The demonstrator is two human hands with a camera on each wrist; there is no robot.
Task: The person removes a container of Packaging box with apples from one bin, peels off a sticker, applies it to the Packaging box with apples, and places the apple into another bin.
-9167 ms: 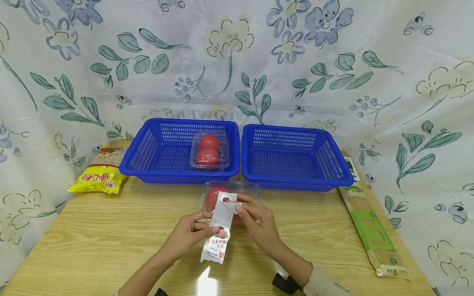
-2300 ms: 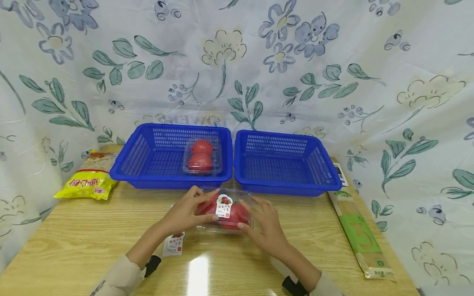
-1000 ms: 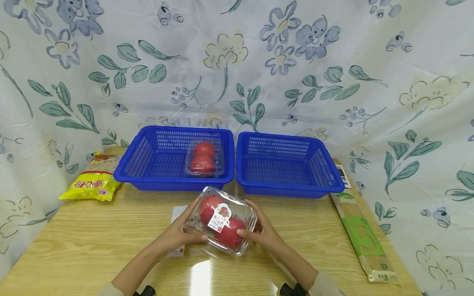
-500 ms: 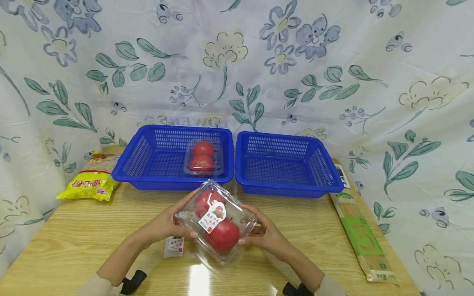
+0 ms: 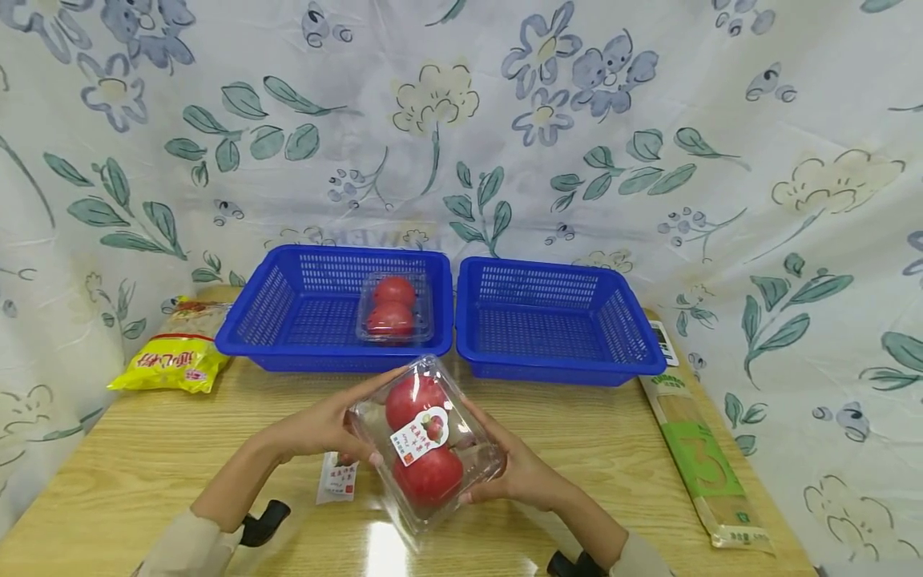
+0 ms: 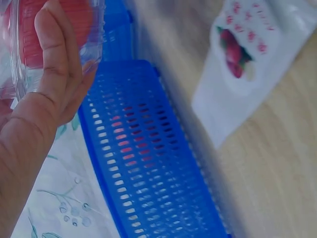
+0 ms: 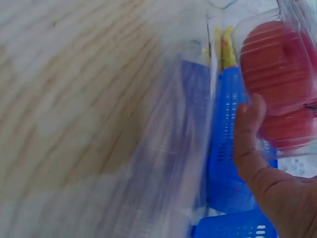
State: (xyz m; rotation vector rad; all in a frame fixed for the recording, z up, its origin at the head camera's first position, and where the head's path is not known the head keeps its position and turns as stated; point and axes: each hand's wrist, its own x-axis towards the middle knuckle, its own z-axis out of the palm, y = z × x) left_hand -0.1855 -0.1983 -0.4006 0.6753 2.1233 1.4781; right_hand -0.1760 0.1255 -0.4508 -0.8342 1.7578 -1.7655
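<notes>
Between my two hands is a clear plastic fruit box [image 5: 472, 465], held tilted above the table near its front. Two red apples [image 5: 429, 474] show through the lid, and a white fruit sticker [image 5: 420, 437] lies on top, slanted. My left hand [image 5: 324, 425] grips the box's left side, thumb toward the near edge. On the opposite side my right hand [image 5: 519, 473] holds the corner, its thumb at the lower rim. A sticker backing strip [image 5: 336, 481] lies on the table by the left hand, partly covered in the head view.
Two blue baskets stand behind: the left basket [image 5: 288, 350] contains another clear box of red fruit [image 5: 392, 308], the right basket [image 5: 562, 370] sits beside it. A yellow bag [image 5: 173, 353] lies far left, a green-labelled noodle pack [image 5: 703, 461] far right. A patterned curtain [image 5: 461, 120] hangs behind.
Earlier both hands held the sticker strip; later they were on the box with a sticker on its lid. Since then the box has been lifted and turned, tilting toward the front.
</notes>
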